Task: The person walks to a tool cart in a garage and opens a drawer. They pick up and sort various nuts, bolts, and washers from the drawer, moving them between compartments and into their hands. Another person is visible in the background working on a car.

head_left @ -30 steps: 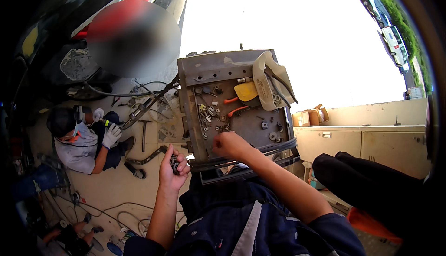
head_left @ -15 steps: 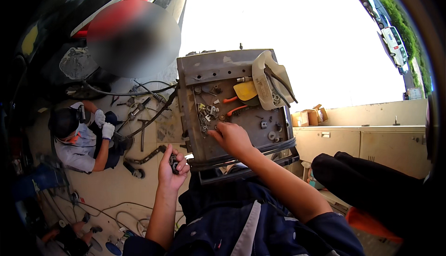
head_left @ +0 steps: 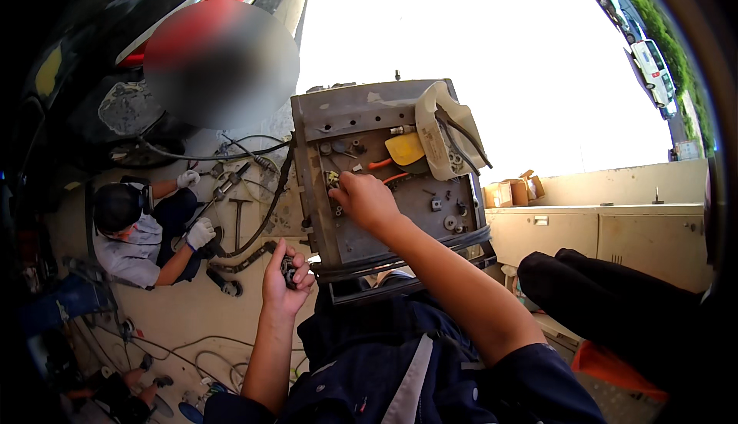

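My left hand (head_left: 278, 285) is closed around a dark metal part (head_left: 289, 271) or a cluster of small parts, held off the near left corner of a grey metal tray (head_left: 332, 244). I cannot make out its exact kind. Over the tray's left side, my right hand (head_left: 366, 202) reaches down with its fingers bent together into a pile of small clips and fasteners (head_left: 332, 179). Whatever its fingertips grip is hidden behind the hand. Beyond it lie orange-handled tools (head_left: 380, 165), a yellow piece (head_left: 404, 149) and a cut-open whitish plastic container (head_left: 435, 145).
Loose fasteners and a washer (head_left: 450, 222) lie on the tray's right half. Black cables (head_left: 400, 263) wrap its near edge. A gloved co-worker (head_left: 132, 228) crouches at left among hoses and tools, near a car (head_left: 115, 47). Beige cabinets (head_left: 553, 233) stand at right.
My right hand has moved left and slightly farther, into the pile of small fasteners. My left hand keeps its hold. The co-worker's gloved hands have moved apart.
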A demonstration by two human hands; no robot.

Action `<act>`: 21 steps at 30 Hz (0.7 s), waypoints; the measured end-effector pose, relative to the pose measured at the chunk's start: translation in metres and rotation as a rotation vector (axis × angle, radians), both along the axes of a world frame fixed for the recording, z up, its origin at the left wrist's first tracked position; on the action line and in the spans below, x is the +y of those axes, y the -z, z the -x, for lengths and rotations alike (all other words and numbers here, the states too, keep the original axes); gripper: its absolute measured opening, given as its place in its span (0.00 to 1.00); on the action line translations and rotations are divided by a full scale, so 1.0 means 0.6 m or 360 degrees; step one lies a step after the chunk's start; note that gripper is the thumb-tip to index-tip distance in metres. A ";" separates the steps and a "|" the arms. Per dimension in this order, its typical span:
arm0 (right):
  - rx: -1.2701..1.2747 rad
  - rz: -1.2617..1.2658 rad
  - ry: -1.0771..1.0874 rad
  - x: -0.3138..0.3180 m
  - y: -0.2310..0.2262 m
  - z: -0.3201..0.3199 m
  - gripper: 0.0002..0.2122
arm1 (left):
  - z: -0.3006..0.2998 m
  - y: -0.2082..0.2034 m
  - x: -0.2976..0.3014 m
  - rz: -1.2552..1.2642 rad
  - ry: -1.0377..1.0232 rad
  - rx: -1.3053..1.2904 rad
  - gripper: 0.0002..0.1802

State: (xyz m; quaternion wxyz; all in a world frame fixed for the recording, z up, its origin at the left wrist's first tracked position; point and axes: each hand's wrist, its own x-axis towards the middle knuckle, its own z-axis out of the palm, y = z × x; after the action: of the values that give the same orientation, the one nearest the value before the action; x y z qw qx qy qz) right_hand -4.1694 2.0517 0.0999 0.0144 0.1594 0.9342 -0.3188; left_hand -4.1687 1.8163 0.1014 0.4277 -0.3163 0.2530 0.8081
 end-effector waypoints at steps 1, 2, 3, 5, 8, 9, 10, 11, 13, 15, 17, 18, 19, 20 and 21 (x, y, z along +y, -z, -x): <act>0.0073 0.0191 0.0050 0.005 -0.006 -0.006 0.12 | -0.001 -0.001 -0.003 0.0003 -0.0004 -0.0006 0.15; 0.0115 0.0382 0.0103 0.012 -0.013 -0.015 0.12 | -0.002 0.000 -0.006 -0.0023 -0.0020 -0.0015 0.15; -0.0050 0.0587 0.0195 0.023 -0.022 -0.028 0.11 | -0.002 0.000 -0.009 0.0004 -0.0024 -0.0007 0.15; -0.0483 0.1011 0.0415 0.050 -0.037 -0.058 0.11 | -0.004 0.001 -0.019 0.0007 -0.0076 -0.0010 0.15; -0.0767 0.0839 0.0261 0.073 -0.037 -0.082 0.12 | -0.003 0.005 -0.027 0.0004 -0.0093 -0.0035 0.15; -0.0840 0.0798 0.0195 0.075 -0.029 -0.082 0.13 | -0.003 0.006 -0.028 -0.0005 -0.0076 -0.0014 0.15; -0.0735 0.0742 0.0142 0.071 -0.017 -0.078 0.13 | -0.003 0.007 -0.029 -0.0007 -0.0073 -0.0014 0.15; -0.0611 0.0745 0.0084 0.063 -0.002 -0.069 0.13 | -0.003 0.007 -0.030 0.0007 -0.0084 -0.0046 0.15; -0.0492 0.0816 0.0062 0.050 0.026 -0.052 0.13 | -0.003 0.007 -0.031 0.0008 -0.0072 -0.0022 0.15; -0.0514 0.0977 0.0146 0.035 0.048 -0.027 0.12 | -0.004 0.005 -0.031 0.0027 -0.0076 -0.0027 0.15; -0.0393 0.1156 0.0312 0.026 0.060 0.003 0.11 | -0.005 0.003 -0.032 0.0011 -0.0084 -0.0030 0.15; -0.0379 0.1253 0.0450 0.024 0.060 0.015 0.11 | -0.006 0.002 -0.032 0.0041 -0.0065 -0.0023 0.15; -0.0207 0.1499 0.0496 0.027 0.056 0.022 0.09 | -0.006 0.001 -0.032 0.0036 -0.0057 -0.0017 0.15; -0.0130 0.1423 0.0460 0.031 0.050 0.023 0.09 | -0.006 0.001 -0.033 0.0018 -0.0064 -0.0025 0.15; -0.0080 0.1364 0.0442 0.036 0.044 0.022 0.08 | -0.007 0.001 -0.033 0.0023 -0.0048 -0.0002 0.15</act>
State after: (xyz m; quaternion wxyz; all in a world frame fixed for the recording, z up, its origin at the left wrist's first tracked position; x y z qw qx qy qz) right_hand -4.1826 2.0732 0.0738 0.0589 0.2706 0.6869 -0.6719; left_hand -4.1647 1.7964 0.1008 0.4132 -0.3237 0.2537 0.8125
